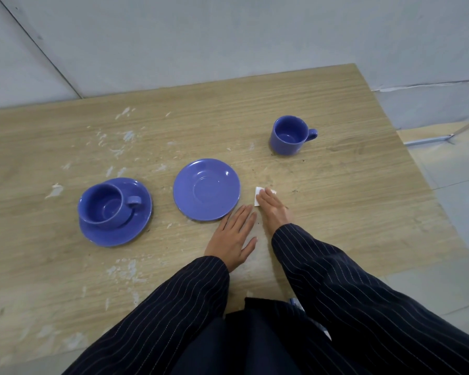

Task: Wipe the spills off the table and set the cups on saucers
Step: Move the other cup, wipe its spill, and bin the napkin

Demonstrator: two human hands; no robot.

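On the wooden table [336,185], a blue cup [104,205] sits on a blue saucer [119,234] at the left. An empty blue saucer [207,189] lies in the middle. A second blue cup [290,135] stands on the bare table at the back right. My right hand [274,209] presses flat on a small white tissue [258,192] just right of the empty saucer; dark specks dot the wood around it. My left hand [234,238] rests flat on the table, fingers apart, touching the empty saucer's near edge.
White scuffs and chipped patches mark the table's left and near parts. The table's right edge [417,163] drops to a tiled floor. A grey wall stands behind the far edge. My dark striped sleeves cover the near middle.
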